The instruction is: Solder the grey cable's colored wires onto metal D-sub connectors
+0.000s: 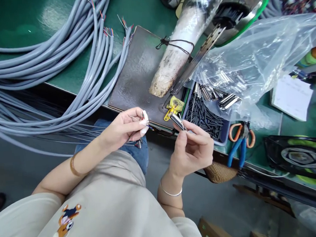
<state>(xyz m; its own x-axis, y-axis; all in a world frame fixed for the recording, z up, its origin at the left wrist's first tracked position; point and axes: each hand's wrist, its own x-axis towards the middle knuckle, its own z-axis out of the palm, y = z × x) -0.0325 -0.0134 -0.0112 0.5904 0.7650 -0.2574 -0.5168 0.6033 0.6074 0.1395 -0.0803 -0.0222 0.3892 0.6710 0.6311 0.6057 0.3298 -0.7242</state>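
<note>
My left hand (128, 125) is closed around the stripped end of a grey cable, its thin coloured wires (143, 116) poking out between white-covered fingertips. My right hand (193, 145) pinches a metal multi-pin connector (177, 121) between thumb and fingers, holding it tilted. The two hands are apart, in front of the bench edge. Just beyond the connector lies a yellow tool (173, 108) on a dark board (134, 69). A blue bin (225, 133) by my right hand holds many small black sleeves (205, 118) and several loose connectors (229, 101).
A big bundle of grey cables (88, 65) with stripped ends hangs over the bench at left. A wrapped white roll (179, 40) leans over the board. Right of the bin are blue-handled pliers (238, 150), orange-handled scissors (250, 139), clear plastic bag (265, 55) and a black fan (300, 156).
</note>
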